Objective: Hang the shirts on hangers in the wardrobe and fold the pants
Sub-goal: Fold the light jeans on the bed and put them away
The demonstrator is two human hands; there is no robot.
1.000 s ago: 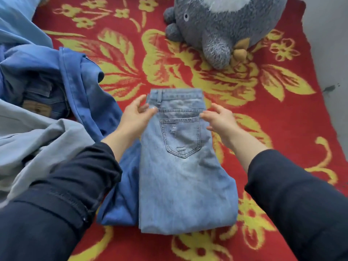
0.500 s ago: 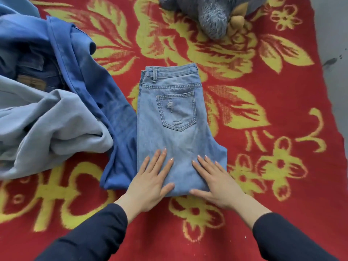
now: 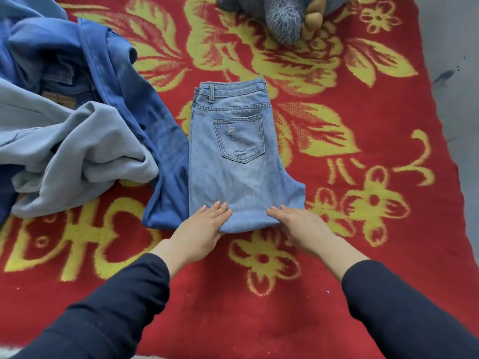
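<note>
At near edge of folded jeans (image 3: 233,161), L hand (image 3: 199,229) & R hand (image 3: 300,226) each pinch it.

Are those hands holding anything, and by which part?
Both the left hand and right hand are on the folded light jeans, at its near edge, fingers on top. Thumbs are hidden, so pinching or pressing cannot be told.

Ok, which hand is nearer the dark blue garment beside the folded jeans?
Left. The left hand holds the near-left corner of the jeans, beside the dark blue garment; the right hand holds the near-right corner.
</note>
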